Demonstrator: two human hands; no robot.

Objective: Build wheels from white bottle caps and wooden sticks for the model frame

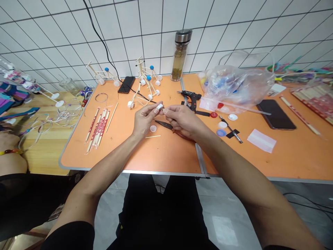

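Observation:
Over the orange table, my left hand (144, 119) pinches a small white bottle cap (159, 107) between thumb and fingers. My right hand (179, 119) is closed close beside it, its fingertips meeting at the cap's right side; whatever they pinch is too small and covered to name. Pliers with dark jaws (164, 124) and reddish handles lie partly under my right hand. A translucent cap (153, 128) and a short thin stick (153, 136) rest on the table below my hands. Behind them stand stick frames with white cap wheels (130, 104) and blue caps (148, 78).
A black glue gun (191, 98), loose caps (221, 132) and a pen (235, 133) lie to the right. Wrapped chopsticks (98, 129) lie left. A glass tea bottle (180, 55), plastic bag (236, 85) and phones (276, 114) are farther back. Another person's arm (11, 147) is at far left.

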